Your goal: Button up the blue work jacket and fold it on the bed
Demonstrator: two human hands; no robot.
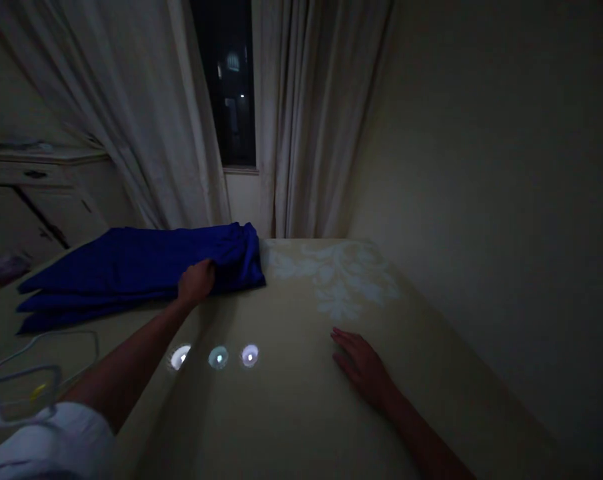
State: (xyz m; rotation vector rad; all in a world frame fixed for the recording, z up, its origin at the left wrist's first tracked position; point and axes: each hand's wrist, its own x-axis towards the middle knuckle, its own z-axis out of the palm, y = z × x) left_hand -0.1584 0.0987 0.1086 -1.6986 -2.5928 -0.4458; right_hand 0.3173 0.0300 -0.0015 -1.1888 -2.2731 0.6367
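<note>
A folded dark blue cloth [131, 263] lies in layers at the far left of the pale tabletop; its exact kind I cannot make out. Its right end is bunched and raised a little. My left hand [197, 281] has its fingers closed on the front edge of the cloth, near that bunched end; the fingertips are hidden in the fabric. My right hand [364, 367] rests with fingers stretched out on or just above the bare surface, to the right of centre, holding nothing and apart from the cloth.
White looped wire or cord [24, 380] is at the near left, beside my forearm. Three bright light spots [218, 358] show on the glossy tabletop [271, 413]. Curtains [311, 120] hang behind it, a wall [481, 200] borders the right, and a cabinet [36, 193] stands at the left.
</note>
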